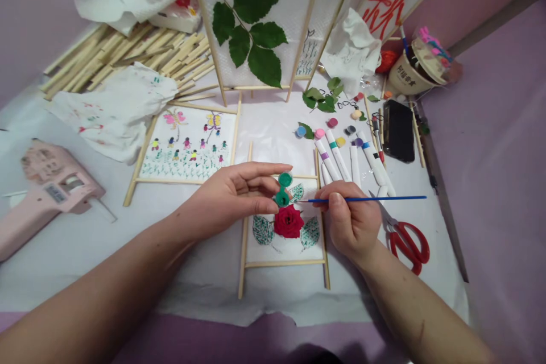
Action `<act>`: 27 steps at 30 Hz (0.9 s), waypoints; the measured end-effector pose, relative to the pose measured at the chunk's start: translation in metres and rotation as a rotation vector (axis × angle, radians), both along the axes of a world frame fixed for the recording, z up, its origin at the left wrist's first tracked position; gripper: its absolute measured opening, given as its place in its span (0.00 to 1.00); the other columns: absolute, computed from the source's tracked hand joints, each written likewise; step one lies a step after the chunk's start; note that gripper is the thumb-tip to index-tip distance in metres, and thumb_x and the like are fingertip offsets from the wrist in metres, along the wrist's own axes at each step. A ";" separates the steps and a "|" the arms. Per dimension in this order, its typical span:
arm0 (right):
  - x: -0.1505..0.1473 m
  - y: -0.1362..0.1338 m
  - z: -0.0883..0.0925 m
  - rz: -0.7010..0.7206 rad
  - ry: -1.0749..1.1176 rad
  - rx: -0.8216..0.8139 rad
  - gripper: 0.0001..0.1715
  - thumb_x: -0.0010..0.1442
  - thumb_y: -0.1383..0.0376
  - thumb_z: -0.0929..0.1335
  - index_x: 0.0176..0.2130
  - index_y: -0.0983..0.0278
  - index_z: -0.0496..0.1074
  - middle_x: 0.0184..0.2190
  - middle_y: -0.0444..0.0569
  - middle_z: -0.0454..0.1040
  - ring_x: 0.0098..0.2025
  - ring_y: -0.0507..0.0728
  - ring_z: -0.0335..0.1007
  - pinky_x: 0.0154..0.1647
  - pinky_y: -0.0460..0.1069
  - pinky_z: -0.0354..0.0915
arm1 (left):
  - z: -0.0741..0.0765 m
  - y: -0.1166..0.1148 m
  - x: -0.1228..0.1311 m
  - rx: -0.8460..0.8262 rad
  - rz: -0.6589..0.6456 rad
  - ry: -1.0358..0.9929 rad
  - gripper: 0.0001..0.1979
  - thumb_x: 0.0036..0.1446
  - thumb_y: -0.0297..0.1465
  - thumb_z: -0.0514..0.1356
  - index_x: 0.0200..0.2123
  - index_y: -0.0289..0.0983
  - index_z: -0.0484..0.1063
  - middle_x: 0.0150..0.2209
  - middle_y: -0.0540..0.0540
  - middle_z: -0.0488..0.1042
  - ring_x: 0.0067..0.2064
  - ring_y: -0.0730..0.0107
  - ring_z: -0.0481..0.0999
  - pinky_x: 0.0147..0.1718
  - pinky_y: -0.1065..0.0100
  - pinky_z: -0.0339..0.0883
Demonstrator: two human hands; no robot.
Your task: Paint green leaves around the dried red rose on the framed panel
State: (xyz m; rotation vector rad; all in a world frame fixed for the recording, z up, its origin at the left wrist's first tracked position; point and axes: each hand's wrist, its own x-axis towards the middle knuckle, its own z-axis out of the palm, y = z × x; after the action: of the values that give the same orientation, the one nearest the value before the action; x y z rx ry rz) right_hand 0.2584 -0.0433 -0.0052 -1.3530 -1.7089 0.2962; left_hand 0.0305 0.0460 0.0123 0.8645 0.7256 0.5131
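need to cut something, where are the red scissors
In the head view, the red-handled scissors lie on the white paper at lower right, right of the right hand and the rose panel's wooden frame.

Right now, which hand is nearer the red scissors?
Right. The right hand sits just left of the red scissors; the left hand is much farther left.

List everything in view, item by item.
Rose panel: 1, red rose on white, centre
Butterfly panel: 1, multicoloured, left of centre
Leaf screen: 1, green on white, back
Glue gun: 1, pink, far left
Bamboo sticks: many, tan, back left
Paint tubes: several, white, right of centre
Phone: 1, black, right
Scissors: 1, red, right
Paint pots: 2, green, left hand
Paintbrush: 1, blue, right hand
Left hand: 1, over rose panel
Right hand: 1, over rose panel
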 end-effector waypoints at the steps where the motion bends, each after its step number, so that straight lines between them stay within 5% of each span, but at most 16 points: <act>1: 0.000 0.000 0.000 0.004 -0.005 -0.001 0.12 0.69 0.70 0.63 0.36 0.62 0.74 0.29 0.44 0.77 0.30 0.52 0.74 0.31 0.48 0.68 | 0.000 0.000 0.000 -0.003 0.000 -0.003 0.24 0.46 0.20 0.75 0.46 0.48 0.86 0.34 0.54 0.78 0.37 0.79 0.80 0.36 0.80 0.76; 17: 0.000 0.001 0.000 -0.007 -0.034 -0.006 0.12 0.69 0.70 0.63 0.35 0.61 0.73 0.29 0.44 0.77 0.30 0.52 0.74 0.32 0.48 0.69 | 0.001 0.001 0.001 0.008 -0.006 0.017 0.24 0.46 0.20 0.75 0.46 0.47 0.85 0.34 0.54 0.78 0.37 0.78 0.79 0.37 0.79 0.76; 27: -0.001 0.001 0.003 -0.041 -0.040 -0.009 0.13 0.69 0.69 0.63 0.34 0.61 0.73 0.27 0.45 0.78 0.29 0.53 0.75 0.31 0.50 0.69 | 0.001 0.000 0.000 0.056 -0.031 0.105 0.27 0.45 0.26 0.76 0.51 0.43 0.83 0.37 0.50 0.78 0.42 0.67 0.80 0.44 0.67 0.79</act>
State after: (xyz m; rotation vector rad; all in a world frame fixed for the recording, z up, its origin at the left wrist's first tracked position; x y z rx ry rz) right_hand 0.2570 -0.0428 -0.0026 -1.4072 -1.7125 0.2547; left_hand 0.0308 0.0458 0.0135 0.9595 0.7949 0.4651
